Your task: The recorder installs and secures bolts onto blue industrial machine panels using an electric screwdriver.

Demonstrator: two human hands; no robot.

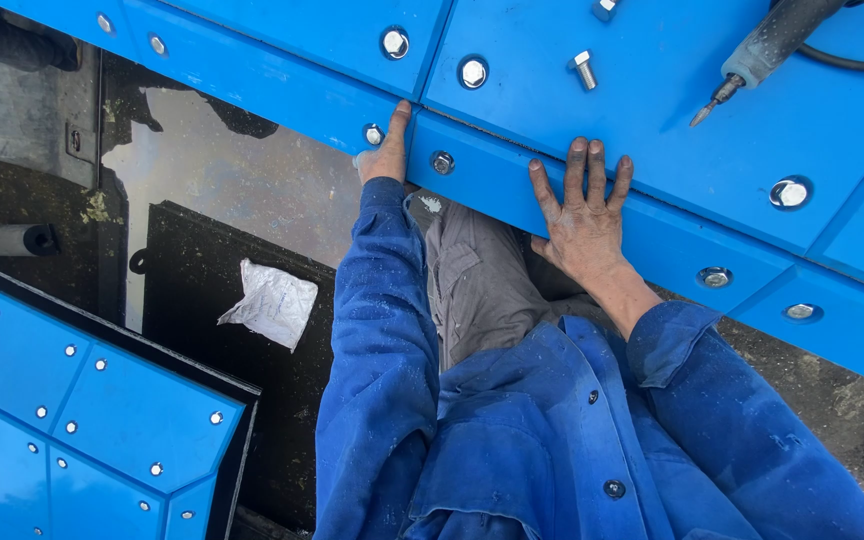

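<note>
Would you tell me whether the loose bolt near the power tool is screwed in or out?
Out: the bolt lies on its side atop the blue panel, threaded shank exposed.

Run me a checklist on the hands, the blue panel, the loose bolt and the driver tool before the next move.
1. Right hand flat on the blue panel edge, holding nothing: ok.
2. Left hand at the panel seam, thumb up: ok.
3. Loose bolt lying unfastened on the panel: not ok.
4. Driver tool resting on the panel, away from both hands: ok.
5. Seated bolt tightness: cannot tell.
</note>
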